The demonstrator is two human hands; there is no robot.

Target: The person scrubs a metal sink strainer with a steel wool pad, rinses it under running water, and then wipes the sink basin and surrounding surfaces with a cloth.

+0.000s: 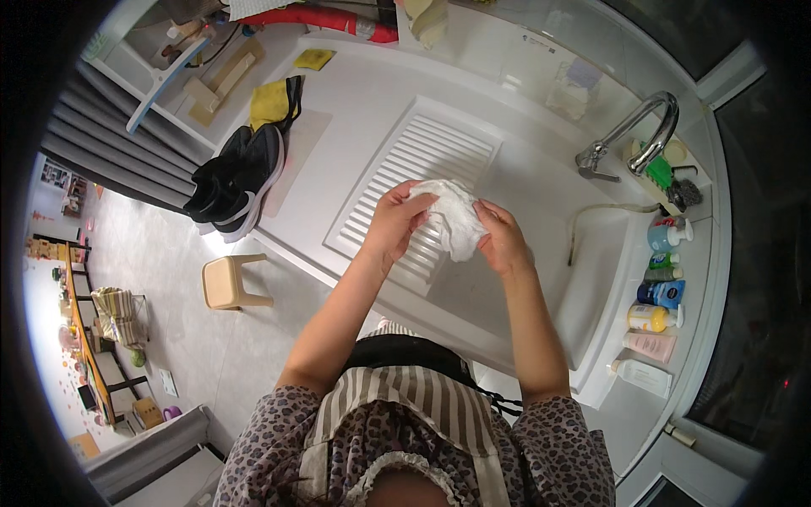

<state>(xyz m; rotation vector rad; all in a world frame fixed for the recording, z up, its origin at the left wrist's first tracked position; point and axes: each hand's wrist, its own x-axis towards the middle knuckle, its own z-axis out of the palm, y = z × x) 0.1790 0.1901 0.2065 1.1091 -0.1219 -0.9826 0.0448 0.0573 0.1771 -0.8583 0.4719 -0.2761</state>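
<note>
A crumpled white cloth (451,212) hangs between my two hands. My left hand (399,222) pinches its left side, the thumb lying on top. The right edge is gripped by my right hand (502,237), with the thumb and fingers closed on it. Both hands hold the cloth above the ribbed washboard (412,152) moulded into the white sink counter. To the right of the washboard lies the sink basin (538,304), partly hidden behind my right forearm.
Black sneakers (244,177) and a yellow cloth (269,104) sit at the counter's left end. A chrome faucet (659,127) arches at the right. Several bottles and tubes, including a yellow pump bottle (652,317), line the right ledge. On the floor stands a beige stool (231,282).
</note>
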